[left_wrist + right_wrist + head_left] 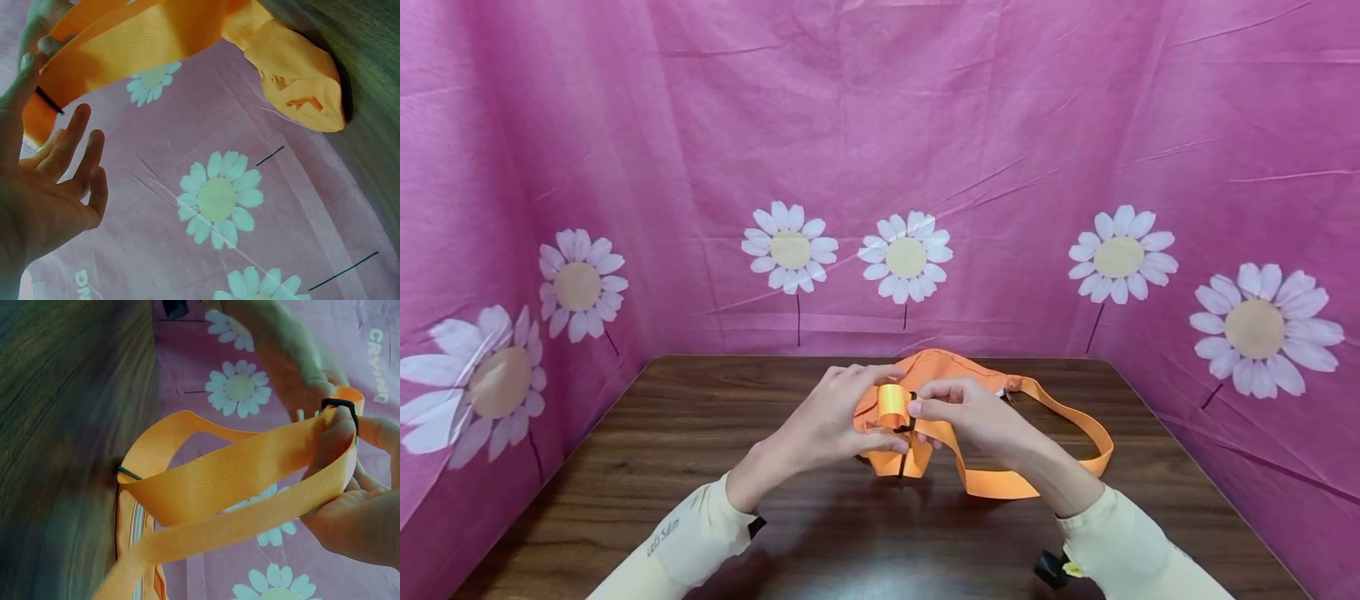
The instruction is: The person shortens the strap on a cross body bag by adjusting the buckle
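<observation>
An orange fabric bag (943, 369) lies on the table behind my hands, its wide orange strap (1097, 437) looping out to the right. Part of the strap is raised in a small loop through a black slider buckle (340, 402). My left hand (827, 421) holds this loop between thumb and forefinger, while its other fingers spread loosely below the strap in the left wrist view. With thumb and fingers, my right hand (985, 421) pinches the strap right at the slider. The bag's zipper (137, 519) shows in the right wrist view.
The dark wood table (700, 417) carries the bag. A pink cloth (970, 125) printed with daisies hangs around its back and sides. A second black buckle (129, 473) sits on the strap near the bag. A black device (1051, 569) is at my right wrist.
</observation>
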Demonstrator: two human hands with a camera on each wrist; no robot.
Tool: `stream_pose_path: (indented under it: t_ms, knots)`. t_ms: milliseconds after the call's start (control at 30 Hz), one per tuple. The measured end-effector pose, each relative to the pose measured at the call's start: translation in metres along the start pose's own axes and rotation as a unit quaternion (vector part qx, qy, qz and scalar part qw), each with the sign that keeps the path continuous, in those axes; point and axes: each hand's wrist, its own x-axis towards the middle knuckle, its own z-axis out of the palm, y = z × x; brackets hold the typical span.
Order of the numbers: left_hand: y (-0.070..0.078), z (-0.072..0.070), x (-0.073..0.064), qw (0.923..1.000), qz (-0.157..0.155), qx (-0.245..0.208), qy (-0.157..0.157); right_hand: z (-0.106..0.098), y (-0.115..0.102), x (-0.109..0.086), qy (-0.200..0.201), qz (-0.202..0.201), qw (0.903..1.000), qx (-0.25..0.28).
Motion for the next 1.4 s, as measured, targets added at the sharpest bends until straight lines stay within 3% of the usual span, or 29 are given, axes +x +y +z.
stream_pose_path:
  t_ms: [267, 533, 733, 1067, 1400]
  knots:
    - [-0.007, 0.007, 0.0, 0.9998, -0.009, -0.017, 0.008, 0.0, -0.008, -0.003, 0.062, -0.004, 0.9924, 0.106]
    - [-0.006, 0.014, 0.0, 0.9964, 0.064, -0.007, 0.056, 0.001, -0.011, -0.005, 0.064, -0.028, 0.9868, 0.146]
    - [-0.006, 0.011, 0.0, 0.9943, 0.085, 0.009, 0.063, -0.001, -0.016, -0.006, 0.072, -0.044, 0.9861, 0.143]
    - [-0.007, 0.009, 0.002, 0.9954, 0.081, 0.027, 0.043, -0.004, -0.019, -0.008, 0.089, -0.046, 0.9798, 0.173]
    - [-0.016, 0.013, -0.002, 0.997, 0.055, 0.054, 0.008, -0.012, -0.022, -0.014, 0.073, -0.106, 0.9687, 0.212]
